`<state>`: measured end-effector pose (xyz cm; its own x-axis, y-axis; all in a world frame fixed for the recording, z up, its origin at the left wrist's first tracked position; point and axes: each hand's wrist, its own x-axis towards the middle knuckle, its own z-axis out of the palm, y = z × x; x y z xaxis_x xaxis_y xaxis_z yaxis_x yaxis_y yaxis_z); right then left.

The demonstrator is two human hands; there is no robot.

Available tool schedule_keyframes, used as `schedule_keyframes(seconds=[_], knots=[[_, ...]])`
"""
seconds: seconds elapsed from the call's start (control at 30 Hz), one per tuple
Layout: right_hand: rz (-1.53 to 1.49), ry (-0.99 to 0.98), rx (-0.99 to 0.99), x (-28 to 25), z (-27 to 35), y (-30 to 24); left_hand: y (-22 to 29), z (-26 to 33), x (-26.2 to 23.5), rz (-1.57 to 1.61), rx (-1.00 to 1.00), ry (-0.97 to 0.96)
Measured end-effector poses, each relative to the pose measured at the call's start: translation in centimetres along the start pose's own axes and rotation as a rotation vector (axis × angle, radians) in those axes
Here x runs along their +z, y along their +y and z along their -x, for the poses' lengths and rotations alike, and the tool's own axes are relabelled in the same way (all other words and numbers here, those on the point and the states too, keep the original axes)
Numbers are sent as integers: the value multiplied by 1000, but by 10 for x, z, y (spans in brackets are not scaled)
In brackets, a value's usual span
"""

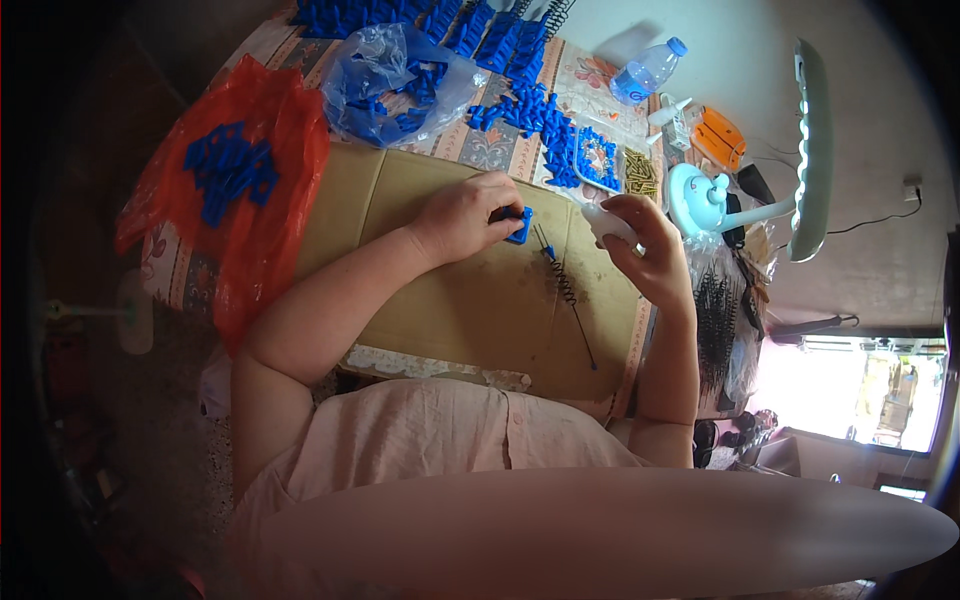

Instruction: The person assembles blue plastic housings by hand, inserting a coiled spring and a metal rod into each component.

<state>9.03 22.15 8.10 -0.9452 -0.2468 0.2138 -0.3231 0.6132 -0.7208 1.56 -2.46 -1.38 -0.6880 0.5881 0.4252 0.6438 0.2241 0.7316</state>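
Here, blue piece (520, 226) in left hand (472, 216).

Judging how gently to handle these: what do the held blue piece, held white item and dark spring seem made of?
Blue piece: likely moulded plastic, smooth; even colour, clean edges.
White item: perhaps smooth plastic; opaque, even white, but partly covered, so uncertain.
Dark spring: probably metal wire, dark finish; thin, regular coils.

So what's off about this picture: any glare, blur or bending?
In the head view: edges bend and corners go black; the opening at lower right washes out in glare; the lamp shows bright spots; a blurred oval smears the bottom; the right hand looks clearer.
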Motion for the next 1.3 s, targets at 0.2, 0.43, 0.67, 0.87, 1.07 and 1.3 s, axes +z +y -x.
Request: schedule_keyframes(seconds=[0.2,0.43,0.67,0.87,1.07,1.3], knots=[[-269,0,102,-9,16,16,4,0,-1,9,-5,3],[28,199,89,-17,34,52,3,0,-2,23,-12,-3],[34,349,163,-9,37,64,4,-3,-2,56,-45,-56],[143,261,298,-8,34,64,5,-3,-1,107,-78,-27],[214,288,175,-8,31,70,4,-3,-2,79,-68,-68],[348,328,142,-9,9,79,3,-2,-2,49,-57,-42]])
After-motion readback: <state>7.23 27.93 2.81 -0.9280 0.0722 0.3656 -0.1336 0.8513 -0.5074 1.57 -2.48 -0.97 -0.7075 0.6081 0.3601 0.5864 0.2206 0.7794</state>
